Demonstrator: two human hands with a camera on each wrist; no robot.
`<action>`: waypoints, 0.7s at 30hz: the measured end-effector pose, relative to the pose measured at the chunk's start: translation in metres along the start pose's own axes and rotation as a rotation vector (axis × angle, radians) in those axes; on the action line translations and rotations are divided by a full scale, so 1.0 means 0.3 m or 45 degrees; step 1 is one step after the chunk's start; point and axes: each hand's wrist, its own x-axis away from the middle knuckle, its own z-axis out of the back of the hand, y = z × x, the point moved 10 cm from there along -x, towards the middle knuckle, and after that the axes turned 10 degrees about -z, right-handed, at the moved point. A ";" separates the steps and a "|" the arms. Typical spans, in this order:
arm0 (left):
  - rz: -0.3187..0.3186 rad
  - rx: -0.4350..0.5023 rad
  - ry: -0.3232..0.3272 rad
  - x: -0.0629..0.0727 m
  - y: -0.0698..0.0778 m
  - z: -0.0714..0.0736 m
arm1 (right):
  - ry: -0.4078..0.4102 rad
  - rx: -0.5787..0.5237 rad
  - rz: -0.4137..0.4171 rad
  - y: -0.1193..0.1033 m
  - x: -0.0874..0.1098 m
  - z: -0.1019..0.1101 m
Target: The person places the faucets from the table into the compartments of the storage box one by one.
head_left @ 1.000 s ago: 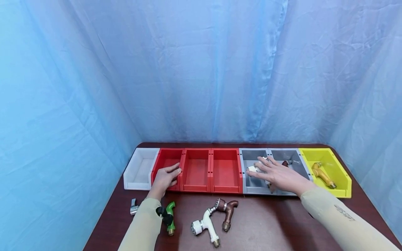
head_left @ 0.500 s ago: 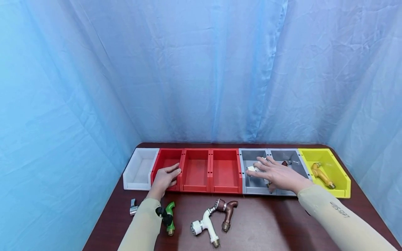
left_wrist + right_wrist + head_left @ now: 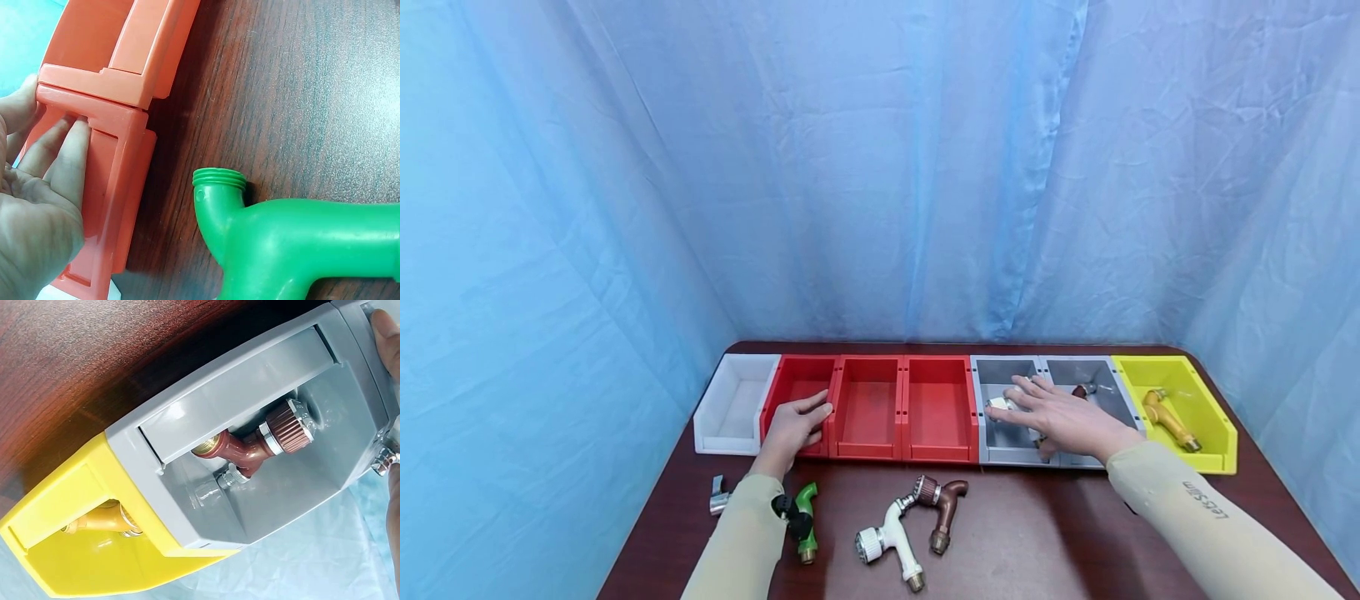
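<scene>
I'm seeing a work booth: blue curtains hanging on 3 sides, brown tbl. holding bins & taps.

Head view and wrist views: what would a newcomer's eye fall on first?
Probably the row of bins across the table, running from white on the left through red and gray to yellow on the right. Then the green faucet beside the left sleeve, huge in the left wrist view. The right hand, spread over the gray bins, may also catch the eye.

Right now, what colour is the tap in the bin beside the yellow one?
Mostly reddish brown; the tap shows best from the right wrist.
</scene>
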 end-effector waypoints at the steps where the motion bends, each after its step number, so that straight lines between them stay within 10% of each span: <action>1: 0.000 0.000 -0.002 0.000 -0.001 0.000 | 0.000 0.001 0.003 -0.001 0.000 0.001; 21: 0.006 -0.009 -0.010 -0.007 -0.003 0.000 | 0.014 -0.062 0.039 -0.011 -0.002 0.005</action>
